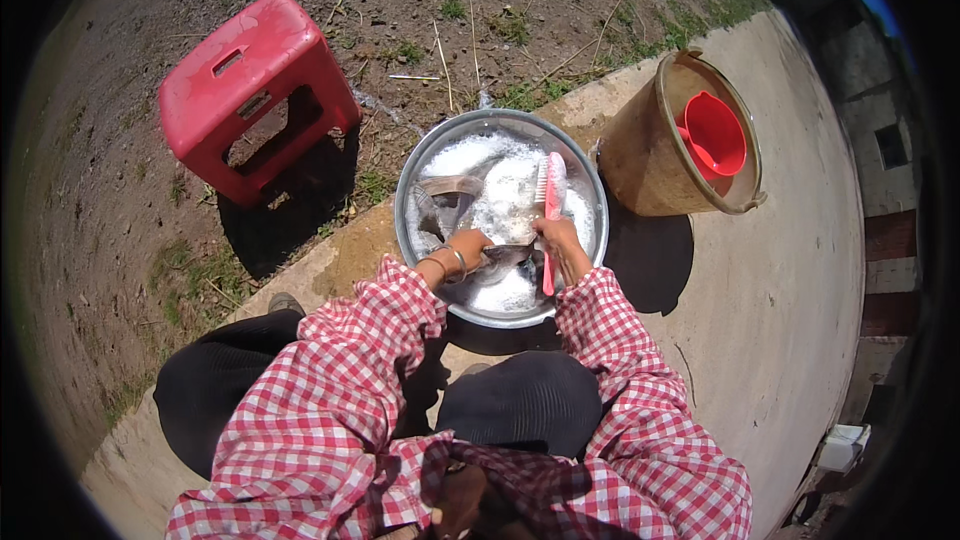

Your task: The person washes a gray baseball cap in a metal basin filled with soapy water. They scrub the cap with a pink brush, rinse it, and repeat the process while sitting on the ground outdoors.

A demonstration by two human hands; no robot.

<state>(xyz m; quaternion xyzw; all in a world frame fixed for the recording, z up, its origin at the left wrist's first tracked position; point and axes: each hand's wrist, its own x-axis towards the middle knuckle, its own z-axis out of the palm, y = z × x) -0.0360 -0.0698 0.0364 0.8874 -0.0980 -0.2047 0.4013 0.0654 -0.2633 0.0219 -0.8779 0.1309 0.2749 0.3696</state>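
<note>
A round metal basin (402, 202) full of white suds stands in front of me. Dark grey wet cloth (447, 185) lies partly sunk in the foam, its full shape hidden. My left hand (467, 248), with a bangle at the wrist, is closed on a fold of this cloth. Opposite it, my right hand (563, 243) pinches the cloth's other end, so a dark strip stretches between them. A pink scrubbing brush (553, 190) with pale bristles rests in the basin, its handle passing beneath my right fingers; whether they also grip it I cannot tell.
On the dirt at the left stands a red plastic stool (245, 60). A brown bucket (640, 155) close to the basin's right holds a red plastic scoop (715, 130). Concrete paving (770, 270) runs along the right. My bent knees flank the near side.
</note>
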